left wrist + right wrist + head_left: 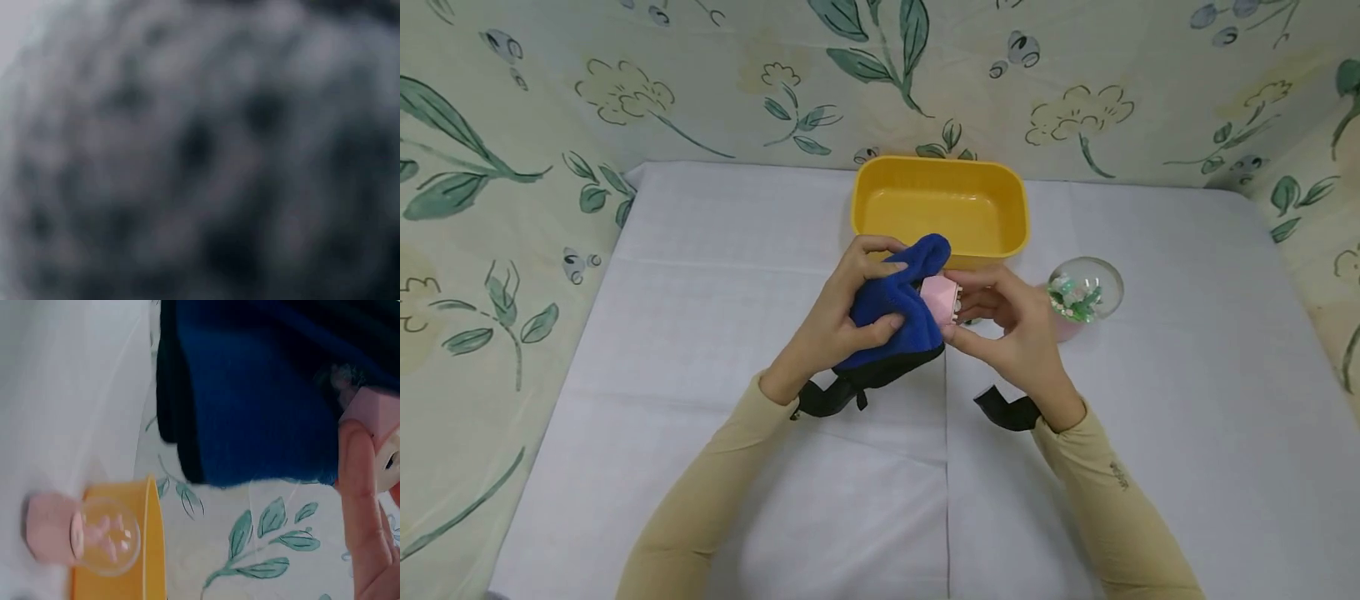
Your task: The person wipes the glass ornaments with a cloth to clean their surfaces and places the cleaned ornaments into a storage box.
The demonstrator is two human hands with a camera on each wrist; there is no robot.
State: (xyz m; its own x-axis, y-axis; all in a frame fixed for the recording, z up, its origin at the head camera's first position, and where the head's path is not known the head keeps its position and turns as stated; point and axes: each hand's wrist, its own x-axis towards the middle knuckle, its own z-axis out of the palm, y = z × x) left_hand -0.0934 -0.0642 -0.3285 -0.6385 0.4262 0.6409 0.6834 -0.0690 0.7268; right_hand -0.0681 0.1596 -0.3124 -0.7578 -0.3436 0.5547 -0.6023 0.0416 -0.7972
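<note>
My left hand [838, 321] grips a blue plush cloth [891, 304] with black trim and a small black loop, its thumb pressed on the front. The cloth is folded round the upper part of a small ornament whose faceted pink base [937, 298] sticks out on the right. My right hand [1018, 329] holds that base between thumb and fingers. In the right wrist view, a finger [359, 481] lies along the pink base [375, 412], and small flowers show beside the blue cloth [256, 406]. Dark, blurred texture fills the left wrist view.
Behind the hands stands a yellow plastic basin [940, 162]. To the right, a clear dome ornament [1086, 292] with flowers inside and a pink base sits on the white tablecloth [715, 217]. Floral fabric [715, 75] hangs behind and at both sides.
</note>
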